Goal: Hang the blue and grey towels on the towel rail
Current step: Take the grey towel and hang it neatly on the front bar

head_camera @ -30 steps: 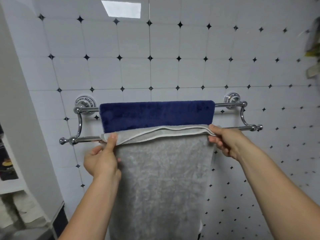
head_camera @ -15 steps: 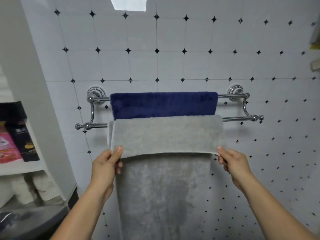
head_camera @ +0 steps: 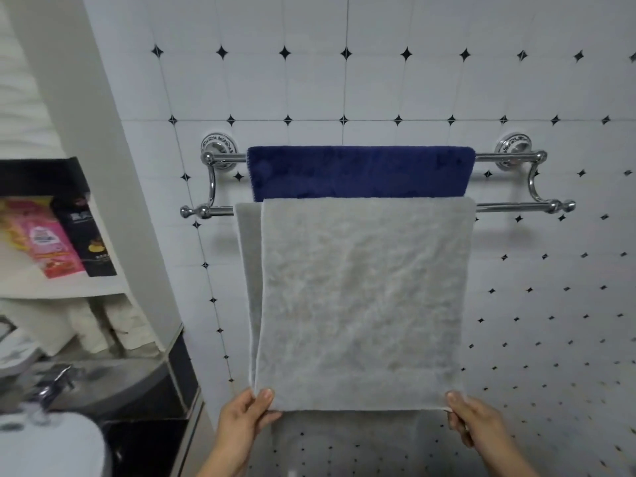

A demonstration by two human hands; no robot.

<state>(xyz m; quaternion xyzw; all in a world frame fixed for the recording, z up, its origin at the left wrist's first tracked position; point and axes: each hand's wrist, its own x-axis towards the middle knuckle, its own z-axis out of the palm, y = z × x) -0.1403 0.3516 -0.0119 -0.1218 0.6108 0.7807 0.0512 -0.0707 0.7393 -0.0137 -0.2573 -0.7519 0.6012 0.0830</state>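
Observation:
A chrome double towel rail [head_camera: 509, 207] is fixed to the tiled wall. The blue towel [head_camera: 359, 172] hangs over its back bar. Over the front bar drapes the grey towel [head_camera: 361, 297], its front flap hanging down in front of a back layer that shows at the left edge. My left hand [head_camera: 246, 420] pinches the flap's lower left corner. The lower right corner is pinched by my right hand [head_camera: 473, 421].
A white partition [head_camera: 113, 166] stands left of the rail. Beyond it a shelf [head_camera: 62, 287] holds a pink packet [head_camera: 48, 239] and a black box [head_camera: 91, 235], with rolled white towels [head_camera: 86, 325] underneath. A tap [head_camera: 56, 383] and basin [head_camera: 51, 445] lie at the lower left.
Both hands slid down from the front bar, drawing the grey towel's front flap down to full hang. The view shifted down and to the left.

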